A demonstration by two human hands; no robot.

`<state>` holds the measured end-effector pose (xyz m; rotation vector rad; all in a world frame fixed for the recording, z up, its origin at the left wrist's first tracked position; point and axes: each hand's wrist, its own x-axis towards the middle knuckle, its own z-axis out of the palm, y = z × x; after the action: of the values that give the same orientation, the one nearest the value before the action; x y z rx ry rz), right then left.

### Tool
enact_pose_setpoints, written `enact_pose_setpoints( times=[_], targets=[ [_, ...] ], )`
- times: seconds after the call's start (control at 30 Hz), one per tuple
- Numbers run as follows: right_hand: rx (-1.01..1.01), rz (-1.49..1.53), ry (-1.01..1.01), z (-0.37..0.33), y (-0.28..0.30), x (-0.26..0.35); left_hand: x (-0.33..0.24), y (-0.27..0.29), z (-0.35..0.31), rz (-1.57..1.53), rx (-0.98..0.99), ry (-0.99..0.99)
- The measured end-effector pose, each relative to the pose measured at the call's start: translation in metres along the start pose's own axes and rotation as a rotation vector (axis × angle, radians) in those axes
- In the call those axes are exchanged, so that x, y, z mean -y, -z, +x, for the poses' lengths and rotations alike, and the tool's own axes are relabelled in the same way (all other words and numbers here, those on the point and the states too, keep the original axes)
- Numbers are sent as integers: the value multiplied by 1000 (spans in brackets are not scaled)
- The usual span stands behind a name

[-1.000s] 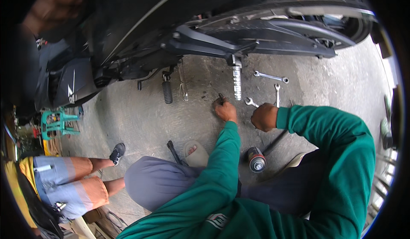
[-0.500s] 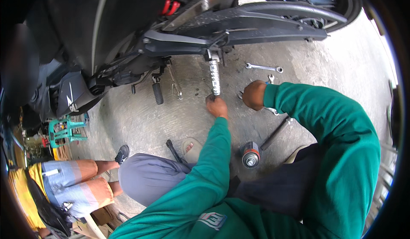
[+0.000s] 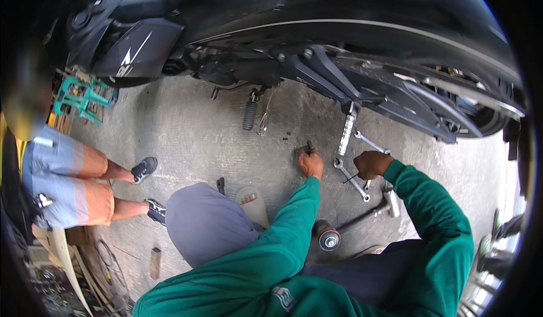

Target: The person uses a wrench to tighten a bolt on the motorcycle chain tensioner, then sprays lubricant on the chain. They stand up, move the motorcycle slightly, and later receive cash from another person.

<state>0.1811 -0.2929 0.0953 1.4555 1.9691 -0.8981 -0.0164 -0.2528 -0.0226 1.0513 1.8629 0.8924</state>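
My left hand [image 3: 310, 165] is low over the concrete, its fingers closed around a small dark piece [image 3: 309, 145] too small to make out. To the right of it, a silver footpeg [image 3: 348, 131] hangs from the underside of a black motorcycle [image 3: 317, 73], apart from both hands. My right hand [image 3: 372, 165] is curled shut beside the footpeg's lower end, with a thin dark rod [image 3: 351, 178] poking out of it. Wrenches lie around this hand: a combination wrench [image 3: 374, 144] beyond it and another wrench [image 3: 353, 182] on its left. The right fingers are mostly hidden.
A hammer [image 3: 391, 202] and a spray can [image 3: 328, 238] stand or lie near my knees. A black rubber footpeg [image 3: 249, 115] juts from the motorcycle. At left are a person's legs [image 3: 93, 184] in shorts and a green plastic stool [image 3: 82, 99].
My left hand has come away from the end of the silver footpeg and moved left, a small dark piece now in its fingers. The view has swung left. My right hand stays closed near the wrenches.
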Motion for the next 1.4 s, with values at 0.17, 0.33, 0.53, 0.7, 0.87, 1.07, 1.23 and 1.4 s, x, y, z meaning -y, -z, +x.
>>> enact_pose_setpoints(
  times=[0.17, 0.33, 0.53, 0.7, 0.87, 1.07, 1.23, 1.4],
  targets=[
    [30, 38, 6, 5, -2, -25, 3, -3, 0, 44, -21, 9],
    [8, 28, 65, 3, -4, -45, 7, -5, -1, 0, -19, 17],
    [-9, 36, 111, 4, -7, -57, 8, -2, -3, 9, -7, 50],
    [5, 21, 82, 5, -9, -58, 10, -4, -6, 52, -6, 58],
    [20, 50, 48, 3, -3, -56, 16, -10, -6, 70, -25, 63],
    [28, 91, -24, 2, -2, -53, 22, -16, -3, 39, -37, 55],
    [10, 106, -40, 9, -17, -52, 33, -16, -3, 7, -36, 31],
    [-17, 79, 16, 12, -30, -52, 44, -16, -5, -27, -89, -28]
  ],
)
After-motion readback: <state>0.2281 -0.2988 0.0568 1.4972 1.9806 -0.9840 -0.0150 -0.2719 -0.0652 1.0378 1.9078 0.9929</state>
